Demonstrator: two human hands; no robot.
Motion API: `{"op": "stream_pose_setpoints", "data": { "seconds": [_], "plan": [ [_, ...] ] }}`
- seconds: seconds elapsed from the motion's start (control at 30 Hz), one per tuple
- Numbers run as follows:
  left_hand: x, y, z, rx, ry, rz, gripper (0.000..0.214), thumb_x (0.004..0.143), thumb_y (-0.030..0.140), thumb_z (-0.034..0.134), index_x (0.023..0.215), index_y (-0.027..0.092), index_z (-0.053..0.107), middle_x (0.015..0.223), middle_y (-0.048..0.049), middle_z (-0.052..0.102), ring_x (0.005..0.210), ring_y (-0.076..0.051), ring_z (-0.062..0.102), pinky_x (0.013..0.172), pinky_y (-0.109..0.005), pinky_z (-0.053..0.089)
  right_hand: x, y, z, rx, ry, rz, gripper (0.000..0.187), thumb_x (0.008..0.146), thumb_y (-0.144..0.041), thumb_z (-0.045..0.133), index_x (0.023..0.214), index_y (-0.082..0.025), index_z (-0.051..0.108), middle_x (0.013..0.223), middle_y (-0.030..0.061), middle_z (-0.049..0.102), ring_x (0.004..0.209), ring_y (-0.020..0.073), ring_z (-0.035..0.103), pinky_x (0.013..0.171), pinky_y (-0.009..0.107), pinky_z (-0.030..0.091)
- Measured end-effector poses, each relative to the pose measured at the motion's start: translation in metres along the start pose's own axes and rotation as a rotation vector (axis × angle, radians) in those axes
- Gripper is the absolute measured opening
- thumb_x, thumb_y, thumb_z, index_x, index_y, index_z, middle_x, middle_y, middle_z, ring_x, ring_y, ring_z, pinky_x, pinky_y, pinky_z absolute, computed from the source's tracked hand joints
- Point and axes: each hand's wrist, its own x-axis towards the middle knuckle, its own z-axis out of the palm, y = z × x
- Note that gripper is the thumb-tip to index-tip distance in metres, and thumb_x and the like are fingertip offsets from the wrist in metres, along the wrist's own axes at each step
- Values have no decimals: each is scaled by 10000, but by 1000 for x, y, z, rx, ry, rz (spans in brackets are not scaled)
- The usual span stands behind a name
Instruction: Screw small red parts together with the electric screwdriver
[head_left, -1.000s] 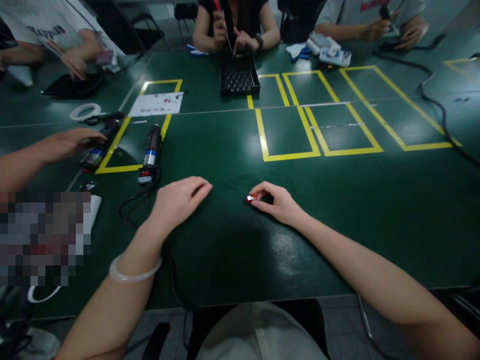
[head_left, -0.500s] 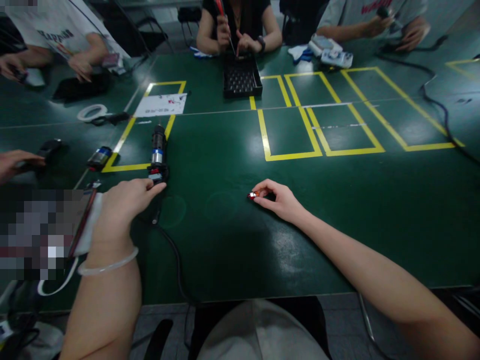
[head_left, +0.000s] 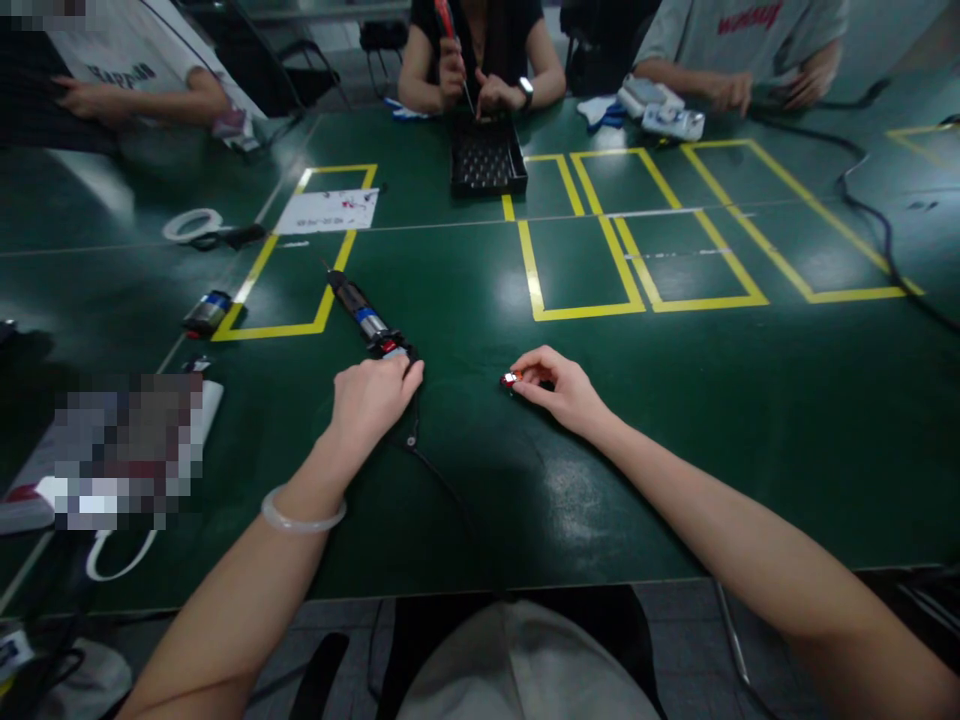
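Fingers point(head_left: 525, 377) of my right hand point(head_left: 564, 392): pinched on a small red part point(head_left: 511, 378), light and likely fragile, best held by its edges. Left hand point(head_left: 373, 393): closed round the electric screwdriver's point(head_left: 369, 322) cabled end, left of the part, on the desk point(head_left: 675, 400).

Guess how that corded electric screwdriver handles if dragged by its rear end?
The electric screwdriver looks cylindrical, so it may roll sideways. Its cord lies slack, probably floppy and trailing. The left hand grips only its end, so the tip likely swings.
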Motion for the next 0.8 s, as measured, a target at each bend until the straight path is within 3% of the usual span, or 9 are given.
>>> {"op": "stream_pose_setpoints", "data": {
  "seconds": [0.2,0.43,0.6,0.8],
  "plan": [
    [-17,38,-4,-76,19,138,477,990,450,310,883,166,677,853,-122,724,786,-323,698,625,-348,470,1,0,2,-49,17,-8,160,822,-247,673,959,-186,618,784,15,633,668,129,590,631,275,504],
    [-38,68,-5,-186,47,344,418,994,416,363,834,165,657,838,-81,733,731,-267,699,540,-299,402,2,3,1,-113,50,-57,180,825,-201,653,997,-186,602,882,37,648,755,148,611,707,302,512],
    [-49,79,-5,-238,71,433,405,988,400,387,794,158,646,765,-77,717,657,-245,680,503,-291,367,2,3,0,-237,30,-95,149,812,-168,663,951,-183,611,831,20,623,752,154,601,718,305,503],
    [-52,78,-5,-292,73,530,398,975,394,406,780,151,654,738,-90,705,616,-225,661,487,-296,362,-1,-5,-4,-355,-97,-166,135,836,-140,630,960,-194,634,939,52,632,853,181,607,774,327,511]
  ]
}}
